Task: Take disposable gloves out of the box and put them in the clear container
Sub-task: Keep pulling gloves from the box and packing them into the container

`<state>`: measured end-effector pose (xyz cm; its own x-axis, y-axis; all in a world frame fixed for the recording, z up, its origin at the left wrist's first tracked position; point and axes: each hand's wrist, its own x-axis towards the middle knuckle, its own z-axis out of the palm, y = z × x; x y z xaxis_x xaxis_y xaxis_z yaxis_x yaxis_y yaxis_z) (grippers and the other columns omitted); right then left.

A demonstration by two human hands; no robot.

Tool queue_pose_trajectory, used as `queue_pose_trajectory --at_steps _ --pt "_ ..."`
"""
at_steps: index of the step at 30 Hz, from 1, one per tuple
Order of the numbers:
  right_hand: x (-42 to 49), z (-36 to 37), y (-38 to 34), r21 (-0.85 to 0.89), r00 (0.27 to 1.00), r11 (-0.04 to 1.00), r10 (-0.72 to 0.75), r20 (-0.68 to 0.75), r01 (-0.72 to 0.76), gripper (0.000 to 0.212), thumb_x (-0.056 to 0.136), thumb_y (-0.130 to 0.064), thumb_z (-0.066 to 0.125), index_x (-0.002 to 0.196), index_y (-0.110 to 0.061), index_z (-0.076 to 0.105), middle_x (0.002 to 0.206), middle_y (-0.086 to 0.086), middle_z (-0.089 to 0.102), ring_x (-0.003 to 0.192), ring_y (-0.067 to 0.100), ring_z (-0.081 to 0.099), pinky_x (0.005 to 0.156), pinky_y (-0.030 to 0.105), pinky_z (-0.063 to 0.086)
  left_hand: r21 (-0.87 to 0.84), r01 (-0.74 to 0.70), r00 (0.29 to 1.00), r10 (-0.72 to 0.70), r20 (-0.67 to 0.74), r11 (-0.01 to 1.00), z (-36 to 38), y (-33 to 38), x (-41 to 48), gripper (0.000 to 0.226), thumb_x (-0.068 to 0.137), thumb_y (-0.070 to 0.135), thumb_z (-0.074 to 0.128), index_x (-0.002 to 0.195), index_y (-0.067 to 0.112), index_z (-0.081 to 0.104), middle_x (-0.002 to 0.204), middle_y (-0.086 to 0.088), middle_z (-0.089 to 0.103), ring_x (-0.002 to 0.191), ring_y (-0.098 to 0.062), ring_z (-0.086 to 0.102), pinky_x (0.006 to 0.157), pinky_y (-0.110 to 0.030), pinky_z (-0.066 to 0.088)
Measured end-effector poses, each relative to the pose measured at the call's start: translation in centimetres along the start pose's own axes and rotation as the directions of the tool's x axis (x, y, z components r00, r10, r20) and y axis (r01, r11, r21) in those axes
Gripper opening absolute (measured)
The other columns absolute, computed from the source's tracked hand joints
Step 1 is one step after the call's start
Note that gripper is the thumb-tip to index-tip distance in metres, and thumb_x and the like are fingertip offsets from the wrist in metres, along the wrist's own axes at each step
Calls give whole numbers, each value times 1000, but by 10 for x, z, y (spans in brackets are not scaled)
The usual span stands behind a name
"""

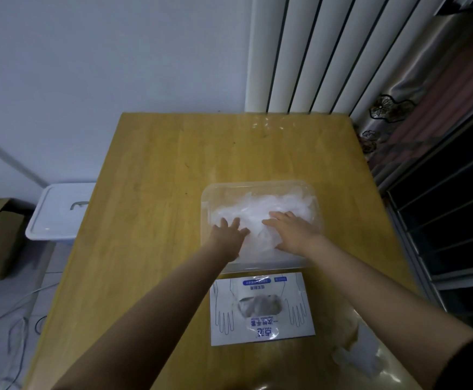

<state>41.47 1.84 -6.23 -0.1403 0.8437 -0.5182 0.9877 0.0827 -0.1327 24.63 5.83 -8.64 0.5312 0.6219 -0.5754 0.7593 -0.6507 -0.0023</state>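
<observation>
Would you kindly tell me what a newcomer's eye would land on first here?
The left hand and right hand lie flat, fingers spread, on a heap of white gloves inside the clear container at the middle of the wooden table. Just nearer the person lies the glove box, its oval opening facing up.

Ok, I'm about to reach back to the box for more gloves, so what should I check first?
1. Gloves sit inside the clear container: ok.
2. Left hand open on them, gripping nothing: ok.
3. Right hand likewise open: ok.
4. Box opening faces up, gloves visible inside: ok.
5. Room left in the container: cannot tell.
6. Loose white plastic on the table, outside the container: not ok.
</observation>
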Motion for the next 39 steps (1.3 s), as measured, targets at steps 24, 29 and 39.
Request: queue_pose_trajectory --at_steps 24,29,39 --pt "-96 49 -52 364 941 884 -201 -273 294 28 96 -30 51 122 -19 53 120 -1 58 95 7 54 74 12 38 -142 -431 696 228 -680 891 2 39 -86 48 70 -7 65 114 8 57 103 -9 59 83 -21 56 70 -31 52" --pt "-84 85 -51 246 975 953 -135 -177 177 39 90 -31 60 125 -19 49 125 2 53 110 17 52 82 27 43 -71 -433 716 295 -632 898 48 49 -102 25 70 22 68 93 13 60 86 -2 59 71 -18 59 59 -23 45" --pt "-85 83 -42 350 968 934 19 -248 72 25 98 -26 47 78 -19 59 81 5 65 71 16 54 63 31 36 -183 -152 956 98 -275 971 75 40 -103 91 79 52 67 148 20 18 152 2 21 139 -17 20 109 -31 26"
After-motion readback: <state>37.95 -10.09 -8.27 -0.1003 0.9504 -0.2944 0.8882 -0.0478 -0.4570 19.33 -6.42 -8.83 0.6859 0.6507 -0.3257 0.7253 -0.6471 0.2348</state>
